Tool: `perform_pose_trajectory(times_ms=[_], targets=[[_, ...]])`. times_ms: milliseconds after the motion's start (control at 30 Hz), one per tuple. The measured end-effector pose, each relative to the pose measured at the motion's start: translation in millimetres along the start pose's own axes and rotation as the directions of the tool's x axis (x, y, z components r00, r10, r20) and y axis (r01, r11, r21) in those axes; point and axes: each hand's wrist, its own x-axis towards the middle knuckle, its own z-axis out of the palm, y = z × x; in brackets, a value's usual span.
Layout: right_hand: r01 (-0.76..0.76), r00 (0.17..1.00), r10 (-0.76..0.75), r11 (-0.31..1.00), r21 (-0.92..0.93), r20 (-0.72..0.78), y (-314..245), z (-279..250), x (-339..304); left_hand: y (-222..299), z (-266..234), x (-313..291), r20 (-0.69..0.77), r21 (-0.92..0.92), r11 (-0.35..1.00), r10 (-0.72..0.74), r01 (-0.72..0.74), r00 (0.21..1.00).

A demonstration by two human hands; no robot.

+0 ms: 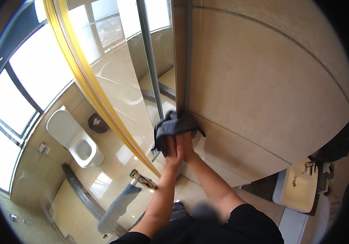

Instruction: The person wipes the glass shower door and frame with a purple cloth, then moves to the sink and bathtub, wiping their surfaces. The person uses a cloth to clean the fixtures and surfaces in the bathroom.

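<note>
Both my hands press a dark grey cloth (173, 126) against the edge where a glass shower panel (117, 73) meets the beige tiled wall (264, 81). My left hand (172, 149) lies flat under the cloth, fingers up. My right hand (187, 143) sits beside it, touching it, fingers tucked into the cloth's lower fold. A grey metal strip (188, 53) runs up the wall above the cloth.
A gold frame bar (85, 77) slants across the glass. Behind the glass are a white toilet (77, 142), a dark waste bin (98, 123) and bright windows (24, 89). A metal handle with a hanging grey towel (117, 205) is low left. A white sink (298, 186) sits lower right.
</note>
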Motion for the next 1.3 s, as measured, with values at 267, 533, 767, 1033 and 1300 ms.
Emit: perform_pose_trajectory(times_ms=[267, 533, 767, 1033, 1300], targets=[[-0.045, 0.932, 0.058, 0.998, -0.044, 0.358, 35.3, 51.9, -150.3, -49.5, 33.1, -133.1, 0.278, -0.025, 0.914, -0.382, 0.404, 0.881], [-0.105, 0.894, 0.106, 0.994, -0.028, 0.435, 37.5, 41.2, -164.4, -37.9, 32.4, -132.2, 0.220, 0.109, 0.899, -0.438, 0.425, 0.871], [-0.063, 0.973, 0.009, 0.972, 0.227, 0.232, 5.9, -26.5, -10.1, 25.1, 10.0, -8.9, -0.013, -0.138, 0.980, -0.150, 0.146, 0.989], [-0.022, 0.999, 0.037, 0.918, 0.395, -0.030, -23.4, -89.1, 117.9, 83.3, -22.3, 122.4, -0.212, -0.084, 0.993, 0.062, -0.082, 0.975], [0.215, 0.973, -0.196, 0.960, 0.182, -0.118, 13.8, -24.3, 33.2, 20.2, 5.9, 36.4, -0.124, -0.010, 0.999, 0.043, -0.045, 0.991]])
